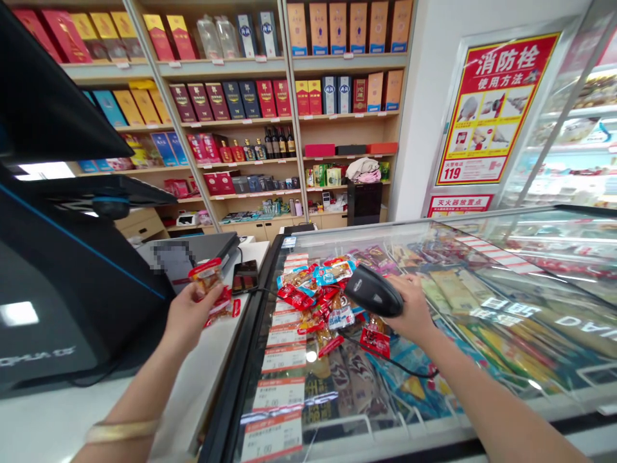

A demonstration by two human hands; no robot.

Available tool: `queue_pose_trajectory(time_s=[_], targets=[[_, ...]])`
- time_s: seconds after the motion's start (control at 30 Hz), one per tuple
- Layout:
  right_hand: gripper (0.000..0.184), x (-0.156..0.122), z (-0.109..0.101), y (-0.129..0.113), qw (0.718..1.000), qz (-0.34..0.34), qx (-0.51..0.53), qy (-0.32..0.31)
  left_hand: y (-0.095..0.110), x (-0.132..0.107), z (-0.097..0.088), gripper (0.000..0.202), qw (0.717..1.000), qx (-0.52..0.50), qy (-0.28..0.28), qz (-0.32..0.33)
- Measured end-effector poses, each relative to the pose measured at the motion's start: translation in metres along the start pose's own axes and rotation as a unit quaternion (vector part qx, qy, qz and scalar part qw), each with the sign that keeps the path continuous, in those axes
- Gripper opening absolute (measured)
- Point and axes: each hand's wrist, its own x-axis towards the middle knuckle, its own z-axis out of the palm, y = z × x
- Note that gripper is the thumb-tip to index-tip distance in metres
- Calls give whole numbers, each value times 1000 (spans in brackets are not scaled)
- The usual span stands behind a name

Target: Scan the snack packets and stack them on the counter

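In my right hand [412,302] is a black barcode scanner [373,290], its head pointing left above a heap of snack packets [321,296]. The heap of small red, blue and clear wrappers lies on the glass lid of a freezer [337,411]. My left hand [195,308] pinches a small red and clear snack packet [206,275] over the white counter. More red packets [226,310] lie on the counter just below and right of those fingers. One red packet [375,341] sits at the near right of the heap, under the scanner.
A dark phone-like device [245,276] lies on the counter beside the freezer edge. A large black register [72,276] fills the left side. The scanner's cable [405,368] runs across the glass. Shelves of boxed bottles [231,99] line the back wall.
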Motion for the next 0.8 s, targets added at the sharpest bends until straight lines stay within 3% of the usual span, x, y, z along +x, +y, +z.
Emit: queue_pose_trajectory(time_s=[0.1,0.2,0.33,0.57,0.67,0.8], targets=[[25,3,-5,-8,999,7,44,2,31,-32,42,43,991,-132,24,-22],[28,6,-10,-16,996,5,90,10,58,-60,78,40,986,-157,63,-11],[14,10,-15,-27,992,1,129,-14,70,-85,108,39,985,-171,29,9],[15,11,-12,-40,980,23,172,-100,53,-99,128,40,984,-175,0,-11],[22,11,-9,-42,978,29,175,-112,51,-101,129,39,983,-181,-16,-4],[17,10,-8,-42,979,32,165,-115,55,-105,130,40,983,-183,-32,-6]])
